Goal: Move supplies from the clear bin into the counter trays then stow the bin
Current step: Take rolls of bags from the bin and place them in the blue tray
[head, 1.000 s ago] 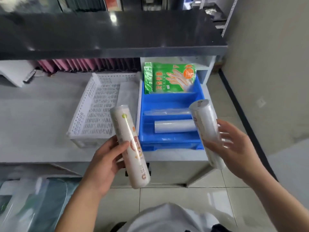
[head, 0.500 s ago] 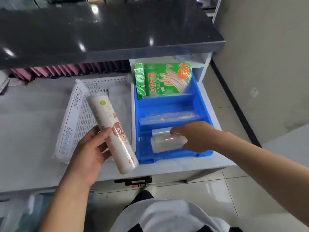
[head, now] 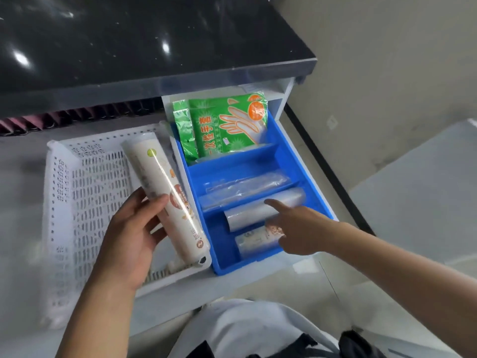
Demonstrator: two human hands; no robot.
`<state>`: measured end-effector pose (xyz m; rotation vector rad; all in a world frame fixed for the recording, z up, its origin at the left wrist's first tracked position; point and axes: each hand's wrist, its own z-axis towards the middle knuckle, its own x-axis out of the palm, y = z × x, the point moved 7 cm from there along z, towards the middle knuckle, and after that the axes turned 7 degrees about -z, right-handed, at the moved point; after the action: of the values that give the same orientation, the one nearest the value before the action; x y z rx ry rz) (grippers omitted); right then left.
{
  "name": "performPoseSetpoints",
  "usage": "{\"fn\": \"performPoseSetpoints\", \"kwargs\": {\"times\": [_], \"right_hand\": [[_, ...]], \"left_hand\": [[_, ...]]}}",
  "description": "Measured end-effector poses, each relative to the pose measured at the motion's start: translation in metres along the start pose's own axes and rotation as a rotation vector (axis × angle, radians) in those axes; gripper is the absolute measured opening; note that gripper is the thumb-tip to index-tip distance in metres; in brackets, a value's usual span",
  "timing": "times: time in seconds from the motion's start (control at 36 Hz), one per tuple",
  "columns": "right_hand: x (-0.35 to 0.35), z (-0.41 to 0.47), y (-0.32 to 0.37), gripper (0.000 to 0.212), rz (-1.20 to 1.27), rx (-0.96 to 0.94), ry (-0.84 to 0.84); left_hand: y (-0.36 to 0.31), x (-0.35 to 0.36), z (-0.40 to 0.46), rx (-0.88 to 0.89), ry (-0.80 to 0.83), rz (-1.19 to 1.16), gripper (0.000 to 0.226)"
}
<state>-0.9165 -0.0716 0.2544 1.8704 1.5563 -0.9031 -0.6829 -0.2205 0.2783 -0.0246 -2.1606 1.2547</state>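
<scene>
Left hand [head: 129, 236], grip closed around printed roll [head: 165, 195] above white tray [head: 77, 192]; right hand [head: 302, 228], fingers spread, holding nothing, over blue tray [head: 260, 164].

pale counter shelf [head: 23, 202] sat under a dark glossy top [head: 129, 40]. directly on it: white perforated tray [head: 77, 202] at left, blue divided tray [head: 281, 156] just beside it at right, side walls touching or nearly so. both sat near the front edge. pink ridged items [head: 31, 122] lined the back under the dark top, too dim to identify.
</scene>
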Motion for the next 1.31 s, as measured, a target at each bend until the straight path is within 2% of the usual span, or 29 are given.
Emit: {"fn": "performPoseSetpoints", "kwargs": {"times": [0.11, 0.25, 0.47, 0.61, 0.75, 0.83, 0.97, 1.08, 1.31], "right_hand": [[0.009, -0.008, 0.004, 0.034, 0.124, 0.076, -0.058], [0.022, -0.015, 0.007, 0.037, 0.318, 0.152, -0.209], [0.045, -0.035, 0.010, 0.052, 0.404, 0.374, -0.459], [0.069, -0.067, 0.011, 0.059, 0.544, 0.579, -0.569], [0.085, -0.074, 0.014, 0.064, 0.554, 0.598, -0.544], [0.086, -0.072, 0.014, 0.062, 0.560, 0.595, -0.540], [0.088, -0.074, 0.015, 0.064, 0.596, 0.564, -0.553], [0.087, -0.077, 0.012, 0.063, 0.608, 0.525, -0.541], [0.086, -0.078, 0.003, 0.062, 0.519, 0.423, -0.548]], "left_hand": [[-0.003, 0.011, 0.015, -0.007, 0.062, 0.091, 0.043], [-0.005, 0.030, 0.027, 0.011, 0.174, 0.260, 0.036], [0.009, 0.089, 0.045, 0.022, 0.430, 0.654, 0.044], [0.052, 0.130, 0.055, 0.025, 0.588, 1.068, 0.051], [0.095, 0.163, 0.055, 0.116, 0.712, 1.529, 0.049], [0.109, 0.175, 0.053, 0.196, 0.720, 1.719, 0.049], [0.114, 0.186, 0.052, 0.287, 0.685, 1.864, 0.048], [0.117, 0.190, 0.046, 0.338, 0.659, 1.896, 0.064], [0.122, 0.186, 0.038, 0.321, 0.607, 1.879, 0.062]]}}
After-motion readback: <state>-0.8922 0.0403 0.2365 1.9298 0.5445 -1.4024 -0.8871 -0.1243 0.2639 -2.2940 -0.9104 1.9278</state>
